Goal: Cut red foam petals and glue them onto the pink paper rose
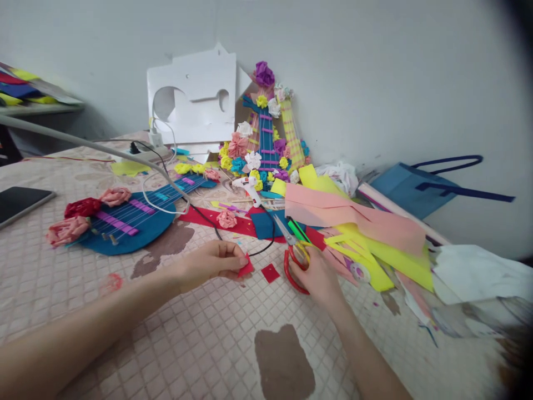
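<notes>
While the left hand [227, 260] pinches a red square [246, 268] between fingertips, the right hand [317, 272] grips scissors [291, 239], long axis slanting forward-left, blades pointing toward the glue gun [250, 190].

Soft, diffuse light across your view, moderately bright; source outside frame. Wall [353, 72] reads flat grey, darker toward your upper right. White board [195, 119] among brightest patches. Shadows on surface [200, 344] faint, soft-edged. Your hands [318, 278] fairly clear, fine detail slightly soft. Dark, blurred band curves down right edge; lower right corner smears. Wide lens stretches your forearms [95, 325] toward bottom corners; white cloth [483, 272] looks pulled sideways.
</notes>
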`<act>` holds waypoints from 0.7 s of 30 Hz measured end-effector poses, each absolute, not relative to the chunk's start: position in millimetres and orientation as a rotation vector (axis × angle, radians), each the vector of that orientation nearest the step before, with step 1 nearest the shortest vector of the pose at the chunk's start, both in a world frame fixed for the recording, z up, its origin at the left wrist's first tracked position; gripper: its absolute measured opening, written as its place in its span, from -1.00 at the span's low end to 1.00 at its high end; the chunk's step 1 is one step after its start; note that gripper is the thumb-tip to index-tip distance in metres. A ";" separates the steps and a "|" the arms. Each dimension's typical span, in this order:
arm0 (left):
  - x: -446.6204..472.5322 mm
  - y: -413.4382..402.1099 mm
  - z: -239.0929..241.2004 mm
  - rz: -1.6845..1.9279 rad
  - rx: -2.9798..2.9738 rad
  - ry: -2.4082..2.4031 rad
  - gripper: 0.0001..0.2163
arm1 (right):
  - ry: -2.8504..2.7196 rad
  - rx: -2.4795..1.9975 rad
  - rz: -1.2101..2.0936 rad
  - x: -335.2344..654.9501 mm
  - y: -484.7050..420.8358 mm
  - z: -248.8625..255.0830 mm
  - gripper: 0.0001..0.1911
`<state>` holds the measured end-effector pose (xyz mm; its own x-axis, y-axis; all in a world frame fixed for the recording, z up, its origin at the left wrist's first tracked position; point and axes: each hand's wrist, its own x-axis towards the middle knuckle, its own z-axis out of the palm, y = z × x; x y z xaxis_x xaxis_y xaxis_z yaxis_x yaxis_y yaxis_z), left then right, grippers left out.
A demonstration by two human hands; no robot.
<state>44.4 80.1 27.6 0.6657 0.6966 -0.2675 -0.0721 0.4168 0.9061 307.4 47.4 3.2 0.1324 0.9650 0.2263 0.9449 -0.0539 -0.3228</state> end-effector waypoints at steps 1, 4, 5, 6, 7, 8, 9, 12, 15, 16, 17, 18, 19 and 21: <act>45.7 78.7 26.8 0.529 1.039 0.708 -0.78 | -1.856 -2.011 0.050 309.5 47.6 1.4 -0.64; 49.0 74.6 25.8 0.511 1.052 0.742 -0.77 | -1.869 -2.004 0.005 312.5 46.7 2.3 -0.68; 49.9 73.4 25.3 0.505 1.061 0.754 -0.77 | -1.869 -2.003 -0.018 312.7 46.1 4.4 -0.69; 50.8 72.4 24.6 0.502 1.069 0.764 -0.76 | -1.867 -1.993 -0.051 312.3 45.4 7.2 -0.69; 51.8 71.5 23.6 0.504 1.074 0.771 -0.76 | -1.862 -1.968 -0.090 310.9 44.4 10.3 -0.70; 52.8 70.6 22.2 0.509 1.077 0.772 -0.76 | -1.856 -1.922 -0.118 308.1 42.9 13.7 -0.71; 53.8 69.6 20.6 0.519 1.077 0.768 -0.76 | -1.846 -1.859 -0.114 303.8 40.8 17.1 -0.73; 57.1 66.2 15.8 0.564 1.092 0.746 -0.76 | -1.838 -1.601 0.182 281.6 30.8 25.1 -0.78; 59.9 62.2 13.4 0.591 1.134 0.757 -0.76 | -1.835 -1.401 0.718 254.8 19.2 26.5 -0.80; 60.6 61.1 13.3 0.593 1.148 0.773 -0.76 | -1.817 -1.368 0.805 247.8 16.3 25.4 -0.81; 61.1 60.2 13.3 0.595 1.161 0.789 -0.75 | -1.795 -1.352 0.853 242.3 14.3 23.9 -0.84; 61.5 59.7 13.5 0.594 1.174 0.803 -0.75 | -1.767 -1.349 0.880 238.4 13.2 22.1 -0.86; 61.7 59.5 13.7 0.592 1.189 0.813 -0.75 | -1.739 -1.354 0.895 236.1 12.8 20.4 -0.87; 62.0 60.1 14.0 0.591 1.215 0.822 -0.74 | -1.692 -1.370 0.916 234.8 13.8 17.5 -0.88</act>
<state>62.0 60.1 14.0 0.5860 0.7772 -0.2293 0.0294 0.2625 0.9645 234.8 13.8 17.5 -0.1355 0.9836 0.1188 0.4380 0.1670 -0.8834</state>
